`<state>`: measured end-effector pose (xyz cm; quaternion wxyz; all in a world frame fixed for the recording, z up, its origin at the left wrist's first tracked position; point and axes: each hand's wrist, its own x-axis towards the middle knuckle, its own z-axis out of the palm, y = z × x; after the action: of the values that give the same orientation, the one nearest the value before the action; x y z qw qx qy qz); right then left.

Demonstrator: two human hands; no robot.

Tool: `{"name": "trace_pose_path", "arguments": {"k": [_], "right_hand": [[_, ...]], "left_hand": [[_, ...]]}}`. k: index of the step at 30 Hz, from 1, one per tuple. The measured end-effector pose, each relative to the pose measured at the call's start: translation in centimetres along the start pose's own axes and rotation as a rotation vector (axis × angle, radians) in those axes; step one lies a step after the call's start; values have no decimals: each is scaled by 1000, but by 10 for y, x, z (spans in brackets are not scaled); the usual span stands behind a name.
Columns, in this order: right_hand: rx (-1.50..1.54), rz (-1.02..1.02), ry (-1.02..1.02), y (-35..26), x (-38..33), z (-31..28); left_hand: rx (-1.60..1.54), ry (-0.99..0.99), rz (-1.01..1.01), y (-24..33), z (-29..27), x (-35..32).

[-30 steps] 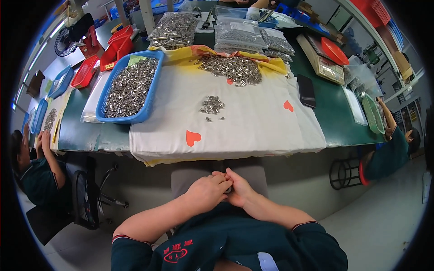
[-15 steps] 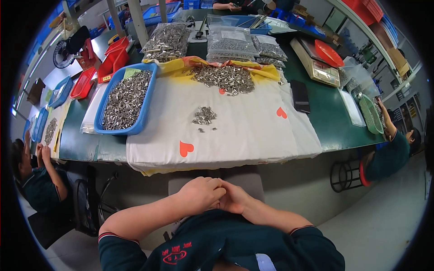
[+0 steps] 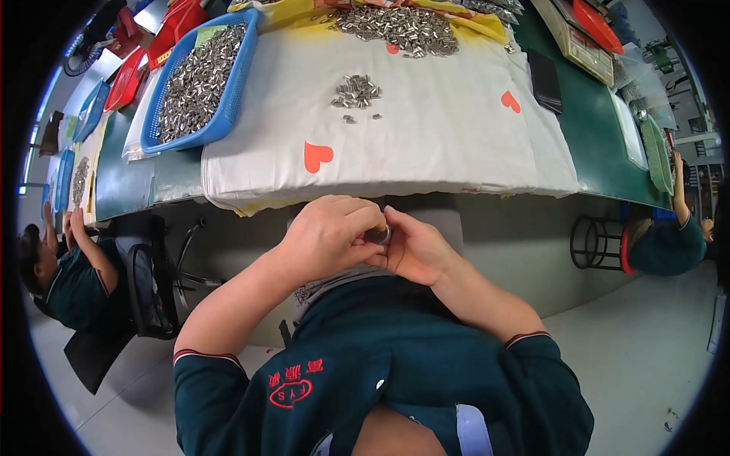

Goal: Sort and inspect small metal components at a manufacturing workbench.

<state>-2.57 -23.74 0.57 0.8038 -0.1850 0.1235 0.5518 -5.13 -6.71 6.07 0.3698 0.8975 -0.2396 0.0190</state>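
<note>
Seemingly mid-job, in the head view the left hand and right hand are pinching a small metal ring together below the counter edge. A small cluster of metal pieces is lying on the white cloth; a big heap and a full blue tray are waiting. Nothing is blocking the reach.

A small dark round piece — mostly hidden — sits pinched between both hands.
</note>
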Motion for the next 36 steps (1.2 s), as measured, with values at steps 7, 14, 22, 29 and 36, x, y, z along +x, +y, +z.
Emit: {"name": "trace_pose_path", "arguments": {"k": [7,14,22,29,36], "right_hand": [[14,-6,45,9,-2,1],[-27,-25,94,10,-4,8],[-94,-62,129,8,-8,4],[-211,-149,210,6,-11,5],[-458,-327,234,6,-8,7]], "left_hand": [[5,59,92,1,4,-7],[37,36,54,0,5,-8],[-9,53,-23,5,6,-7],[-283,139,-395,0,16,-21],[-576,158,-534,-6,22,-24]]}}
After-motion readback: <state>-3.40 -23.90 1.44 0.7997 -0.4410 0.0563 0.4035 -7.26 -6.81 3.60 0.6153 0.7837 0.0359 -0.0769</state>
